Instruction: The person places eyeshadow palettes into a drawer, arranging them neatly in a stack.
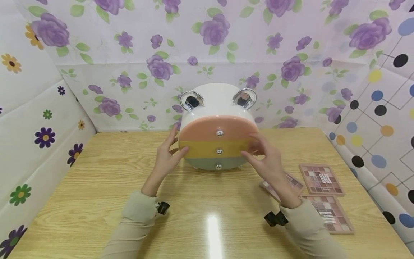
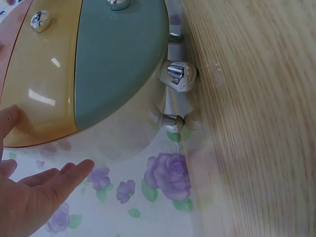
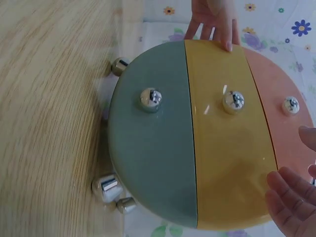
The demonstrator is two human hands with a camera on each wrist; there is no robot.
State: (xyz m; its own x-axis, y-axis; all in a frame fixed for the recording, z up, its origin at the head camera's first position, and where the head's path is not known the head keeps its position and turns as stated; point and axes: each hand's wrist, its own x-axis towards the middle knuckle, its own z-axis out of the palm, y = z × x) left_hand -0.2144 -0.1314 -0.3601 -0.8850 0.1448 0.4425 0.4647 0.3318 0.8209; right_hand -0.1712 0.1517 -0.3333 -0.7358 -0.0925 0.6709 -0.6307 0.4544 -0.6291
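A small cosmetics drawer box (image 1: 217,95) stands on short silver feet (image 2: 180,75), white-bodied with two silver ear-shaped loops on top. Its front has a pink drawer (image 1: 200,130), a yellow drawer (image 1: 202,148) and a green drawer (image 1: 200,164), all closed, each with a round silver knob (image 3: 233,101). At its left side is my left hand (image 1: 166,156), thumb on the yellow front's edge, fingers extended beside the wall. My right hand (image 1: 268,160) is at the right side, fingers extended near the pink and yellow fronts; whether it touches them I cannot tell.
Three eyeshadow palettes lie at the right: one palette (image 1: 321,179) behind, one (image 1: 334,217) nearer me, and another (image 1: 294,184) partly under my right forearm. Flowered cloth (image 1: 129,90) hangs behind the wooden table (image 1: 106,180), with patterned sheets at both sides.
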